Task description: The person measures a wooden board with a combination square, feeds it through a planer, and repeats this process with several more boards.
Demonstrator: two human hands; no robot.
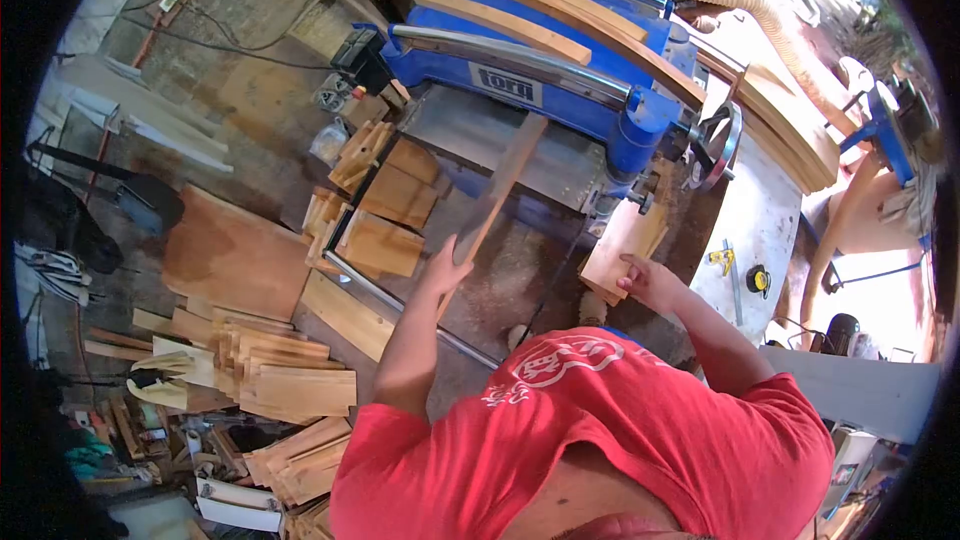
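My left hand point(448, 268) is closed around the near part of a long, narrow wooden board point(500, 183). The far end of that board rests at the metal bed point(470, 135) of a blue thickness planer point(560, 108) marked "torq". My right hand point(652, 286) is at the near end of a small stack of wooden boards point(625, 247), right of the planer bed. Its index finger reaches out over the top board, the other fingers are loosely bent, and nothing shows in its grip. Whether the fingertips press on the wood is hard to tell.
Short boards point(385, 205) stand in a rack left of the planer. More pieces point(290, 370) are piled on the floor. Long strips point(500, 23) lie on top of the machine. A handwheel point(718, 147) juts out at right, near a table with a tape measure point(758, 281).
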